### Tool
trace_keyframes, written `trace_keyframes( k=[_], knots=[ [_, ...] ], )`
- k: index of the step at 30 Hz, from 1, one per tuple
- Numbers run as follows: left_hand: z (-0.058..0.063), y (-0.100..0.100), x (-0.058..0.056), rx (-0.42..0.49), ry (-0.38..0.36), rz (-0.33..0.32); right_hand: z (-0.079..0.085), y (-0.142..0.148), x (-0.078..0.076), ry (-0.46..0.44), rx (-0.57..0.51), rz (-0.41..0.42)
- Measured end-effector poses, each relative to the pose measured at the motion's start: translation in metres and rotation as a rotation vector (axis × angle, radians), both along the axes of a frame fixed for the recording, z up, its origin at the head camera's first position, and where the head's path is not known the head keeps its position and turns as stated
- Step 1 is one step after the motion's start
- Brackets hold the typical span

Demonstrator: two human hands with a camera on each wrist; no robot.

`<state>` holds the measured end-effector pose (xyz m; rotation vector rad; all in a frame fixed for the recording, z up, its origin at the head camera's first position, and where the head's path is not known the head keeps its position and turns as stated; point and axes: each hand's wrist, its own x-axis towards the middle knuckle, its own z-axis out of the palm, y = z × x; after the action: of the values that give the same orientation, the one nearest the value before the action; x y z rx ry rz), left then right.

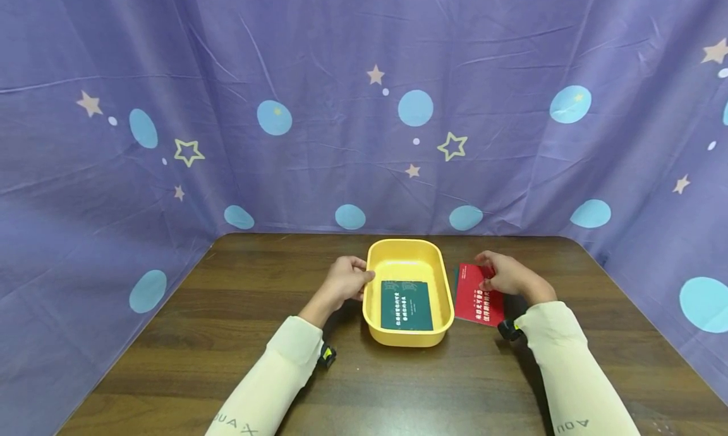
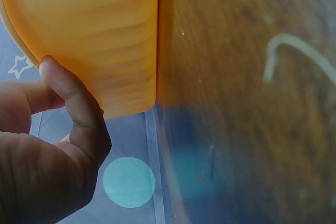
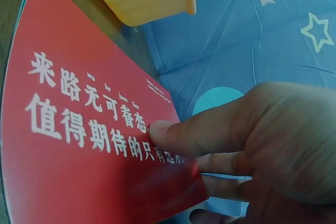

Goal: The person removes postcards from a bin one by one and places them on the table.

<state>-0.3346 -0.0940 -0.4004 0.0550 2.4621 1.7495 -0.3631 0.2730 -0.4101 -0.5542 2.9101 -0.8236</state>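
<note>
My left hand (image 1: 345, 278) pinches the left rim of a yellow plastic basket (image 1: 372, 325), thumb on the rim and fingers outside against the wall, as the left wrist view also shows. Inside the basket lies a dark green booklet (image 1: 406, 313) with white lettering, toward the near end. To the basket's right, my right hand (image 1: 506, 275) holds a red booklet (image 3: 79, 161) with white characters by its edge. Its thumb presses on the printed face while the other fingers are behind. A green edge (image 1: 456, 278) peeks out from under the red booklet.
The brown wooden table (image 1: 244, 335) carries everything. A purple curtain (image 1: 341, 170) with stars and blue dots hangs behind the table and along its sides.
</note>
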Motion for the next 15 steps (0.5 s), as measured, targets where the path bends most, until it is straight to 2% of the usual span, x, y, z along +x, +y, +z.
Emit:
trace_keyframes(
  k=[15],
  knots=[
    [-0.0004, 0.0004, -0.0001, 0.001, -0.003, 0.005, -0.0029, -0.0069, -0.0011, -0.024, 0.083, -0.026]
  ],
)
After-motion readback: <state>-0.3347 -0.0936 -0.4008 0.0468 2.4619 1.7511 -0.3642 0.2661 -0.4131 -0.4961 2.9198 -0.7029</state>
